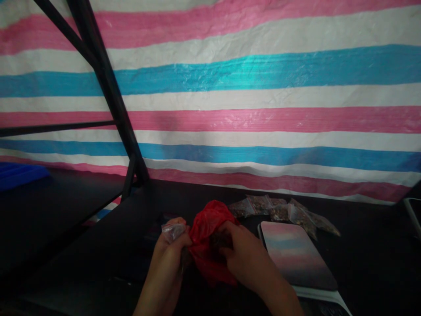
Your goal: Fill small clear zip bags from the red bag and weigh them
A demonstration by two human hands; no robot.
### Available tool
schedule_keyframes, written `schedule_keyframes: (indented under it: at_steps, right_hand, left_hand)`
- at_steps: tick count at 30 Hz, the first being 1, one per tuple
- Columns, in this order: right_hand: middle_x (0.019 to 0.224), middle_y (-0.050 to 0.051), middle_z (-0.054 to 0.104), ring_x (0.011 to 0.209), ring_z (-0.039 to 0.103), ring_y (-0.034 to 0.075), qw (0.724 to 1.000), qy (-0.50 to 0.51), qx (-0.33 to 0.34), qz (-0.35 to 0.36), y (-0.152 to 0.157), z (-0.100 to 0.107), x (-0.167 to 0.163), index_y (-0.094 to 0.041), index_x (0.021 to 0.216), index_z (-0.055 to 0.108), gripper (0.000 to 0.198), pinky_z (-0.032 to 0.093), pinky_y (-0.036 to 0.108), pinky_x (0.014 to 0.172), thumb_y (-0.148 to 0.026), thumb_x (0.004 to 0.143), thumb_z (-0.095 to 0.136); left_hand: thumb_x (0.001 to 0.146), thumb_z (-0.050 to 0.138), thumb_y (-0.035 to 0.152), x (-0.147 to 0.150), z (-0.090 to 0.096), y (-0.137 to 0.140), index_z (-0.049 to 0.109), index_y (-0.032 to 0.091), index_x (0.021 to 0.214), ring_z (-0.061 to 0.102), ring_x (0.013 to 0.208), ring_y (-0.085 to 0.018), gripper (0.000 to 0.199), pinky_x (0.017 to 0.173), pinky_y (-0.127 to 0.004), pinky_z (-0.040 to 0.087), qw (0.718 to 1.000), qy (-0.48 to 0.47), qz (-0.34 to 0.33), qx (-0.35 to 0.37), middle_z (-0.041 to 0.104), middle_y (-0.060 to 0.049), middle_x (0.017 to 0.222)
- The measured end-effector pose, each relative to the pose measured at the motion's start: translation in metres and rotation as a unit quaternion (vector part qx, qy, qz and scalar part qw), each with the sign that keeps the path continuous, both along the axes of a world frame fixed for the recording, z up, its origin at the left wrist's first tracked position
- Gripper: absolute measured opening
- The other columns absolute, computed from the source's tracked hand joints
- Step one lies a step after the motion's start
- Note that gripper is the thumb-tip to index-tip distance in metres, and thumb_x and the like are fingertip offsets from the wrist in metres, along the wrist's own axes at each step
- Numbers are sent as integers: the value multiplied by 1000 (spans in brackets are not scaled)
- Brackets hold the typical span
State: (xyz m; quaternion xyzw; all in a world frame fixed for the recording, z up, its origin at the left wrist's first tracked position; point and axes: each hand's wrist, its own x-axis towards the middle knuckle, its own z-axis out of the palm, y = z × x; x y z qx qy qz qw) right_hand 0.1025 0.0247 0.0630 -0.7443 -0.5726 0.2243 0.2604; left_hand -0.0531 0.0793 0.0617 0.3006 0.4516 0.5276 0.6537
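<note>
My left hand [166, 259] is closed around a small clear zip bag [174, 230], whose top sticks out above the thumb. The same hand's fingertips press against the edge of a red plastic bag [210, 221]. At the mouth of this red bag, my right hand [246, 252] has its fingers curled inward. Dark contents show dimly behind those fingers, and what they hold is hidden. Just right of my right hand lies a flat scale [296, 254] with a shiny plate that mirrors the striped sheet.
Several filled small zip bags [279, 210] lie beyond the scale on the black table [368, 259]. A striped plastic sheet [263, 96] hangs behind. A black metal frame [112, 96] rises at left, near a blue tray [21, 173]. A grey-edged object [414, 215] stands far right.
</note>
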Motion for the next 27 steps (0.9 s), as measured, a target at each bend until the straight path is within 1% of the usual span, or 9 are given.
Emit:
schedule_keyframes:
  at_steps: [2, 4, 8, 12, 14, 18, 21, 24, 27]
  right_hand:
    - [115, 6, 76, 111, 70, 27, 1000, -4, -4, 6, -1, 0, 1, -27, 116, 73, 41, 46, 35, 92, -7, 79, 68]
    - [115, 7, 76, 111, 70, 27, 1000, -19, -15, 8, -2, 1, 0, -26, 116, 72, 42, 47, 35, 92, -7, 79, 68]
    - [117, 9, 77, 113, 71, 27, 998, -54, -37, 11, -4, 7, -3, -23, 118, 71, 42, 48, 34, 92, -6, 80, 67]
    - [120, 14, 77, 115, 70, 33, 991, -112, -68, -6, -5, 12, -6, -18, 118, 71, 35, 50, 41, 94, -8, 86, 65]
    - [123, 14, 76, 117, 69, 34, 991, -117, -66, -4, -5, 13, -6, -18, 118, 71, 33, 50, 43, 96, -9, 87, 65]
    - [126, 11, 76, 118, 69, 31, 993, -105, -58, 8, -3, 14, -6, -20, 117, 72, 34, 50, 41, 97, -7, 86, 67]
    - [126, 12, 76, 118, 69, 32, 992, -106, -63, 6, -3, 15, -6, -19, 114, 73, 33, 49, 41, 96, -6, 84, 68]
    - [125, 12, 77, 120, 68, 32, 993, -103, -55, 3, -3, 15, -6, -19, 113, 73, 35, 48, 40, 96, -5, 82, 68]
    - [121, 11, 78, 116, 70, 29, 995, -90, -43, 1, -3, 12, -3, -21, 112, 73, 37, 48, 36, 92, -3, 80, 67]
  left_hand:
    - [51, 69, 8, 1, 2, 0, 60, 26, 94, 50, 47, -10, 48, 44, -19, 40, 1000, -5, 20, -17, 53, 11, 63]
    - [49, 65, 7, 2, 4, 1, 59, 26, 95, 51, 47, -11, 50, 44, -19, 39, 999, -20, 30, -31, 52, 11, 64]
    - [45, 61, 4, 0, 4, 2, 50, 26, 83, 46, 45, -9, 45, 41, -19, 36, 997, -69, -2, -19, 49, 11, 64]
    - [46, 60, 4, -2, 6, 1, 46, 26, 79, 43, 44, -7, 42, 41, -18, 34, 996, -89, -10, -17, 47, 11, 64]
    - [46, 60, 4, 0, 5, 2, 45, 25, 77, 44, 46, -7, 41, 43, -18, 34, 996, -90, -15, -16, 47, 11, 64]
    - [42, 58, 4, 8, -2, 6, 49, 24, 77, 44, 47, -7, 42, 45, -19, 35, 994, -96, -32, -26, 46, 11, 63]
    - [40, 57, 5, 12, -5, 7, 51, 24, 77, 43, 46, -7, 42, 44, -19, 33, 993, -103, -52, -37, 47, 11, 62]
    - [41, 59, 4, 13, -2, 6, 52, 23, 76, 44, 47, -7, 40, 45, -19, 34, 991, -109, -72, -41, 48, 11, 63]
    - [43, 60, 5, 11, 2, 4, 53, 23, 76, 44, 47, -7, 38, 45, -20, 36, 990, -108, -72, -52, 47, 10, 62]
